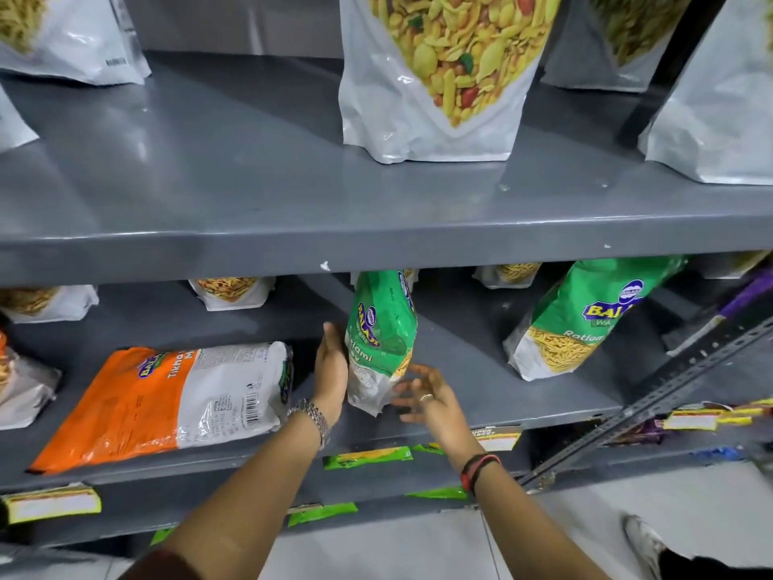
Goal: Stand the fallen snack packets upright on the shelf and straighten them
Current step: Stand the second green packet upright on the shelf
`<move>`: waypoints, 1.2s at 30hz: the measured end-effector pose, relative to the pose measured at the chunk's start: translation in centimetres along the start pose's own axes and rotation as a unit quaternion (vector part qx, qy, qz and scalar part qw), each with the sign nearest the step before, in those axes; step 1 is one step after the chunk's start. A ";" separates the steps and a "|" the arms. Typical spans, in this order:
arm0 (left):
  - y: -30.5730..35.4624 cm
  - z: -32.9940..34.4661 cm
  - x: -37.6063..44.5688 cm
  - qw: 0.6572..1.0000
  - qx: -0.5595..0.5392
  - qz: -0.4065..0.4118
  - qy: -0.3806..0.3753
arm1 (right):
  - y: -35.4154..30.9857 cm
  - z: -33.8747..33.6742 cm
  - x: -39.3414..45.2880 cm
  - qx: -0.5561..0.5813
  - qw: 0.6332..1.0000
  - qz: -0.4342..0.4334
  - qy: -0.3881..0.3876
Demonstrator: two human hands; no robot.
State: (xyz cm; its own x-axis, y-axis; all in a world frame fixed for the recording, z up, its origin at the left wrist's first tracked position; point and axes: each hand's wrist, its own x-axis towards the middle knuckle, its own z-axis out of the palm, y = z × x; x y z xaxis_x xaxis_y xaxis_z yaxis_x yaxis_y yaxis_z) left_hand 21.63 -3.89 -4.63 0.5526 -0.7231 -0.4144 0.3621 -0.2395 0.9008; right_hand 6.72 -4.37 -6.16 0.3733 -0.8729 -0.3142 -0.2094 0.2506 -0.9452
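Left hand (330, 370) flat, fingers straight, pressed on left side of green packet (380, 341), frame centre. Right hand (426, 397) open, fingers spread, touching packet's lower right. Packet upright on shelf (523, 395). Orange packet (167, 403) flat, lower left.

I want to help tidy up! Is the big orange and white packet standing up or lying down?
Lying down. The orange and white plastic snack packet rests flat on the grey metal shelf, its printed face turned up.

You stand in a shop aisle. Grey steel shelves (376, 240) carry branded snack packets (585, 324). Price labels (52, 502) line their front edges.
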 end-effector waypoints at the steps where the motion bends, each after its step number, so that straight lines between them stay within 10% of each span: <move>1: -0.6 -0.3 -0.8 0.999 0.015 0.014 0.036 | -0.2 -0.5 0.2 0.004 1.000 -0.002 0.020; 6: -5.6 -0.7 -7.5 0.990 0.059 0.114 0.060 | -3.0 -2.4 3.0 0.053 0.997 0.011 0.053; 29: -0.7 -0.6 -1.9 0.998 0.036 0.024 -0.048 | -2.4 0.6 -0.2 0.088 0.982 0.051 -0.156; 36: -4.2 -2.5 -3.5 0.993 -0.107 -0.022 0.042 | 0.3 -0.2 0.1 0.044 0.986 0.085 -0.135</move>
State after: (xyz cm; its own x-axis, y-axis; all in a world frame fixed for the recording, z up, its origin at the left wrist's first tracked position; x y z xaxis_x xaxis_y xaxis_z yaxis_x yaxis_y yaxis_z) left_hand 20.04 1.21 -7.30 0.5907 -0.6557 -0.4703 0.5333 -0.1202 0.8374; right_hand 6.51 -4.45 -6.40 0.5690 -0.6747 -0.4701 -0.2156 0.4293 -0.8771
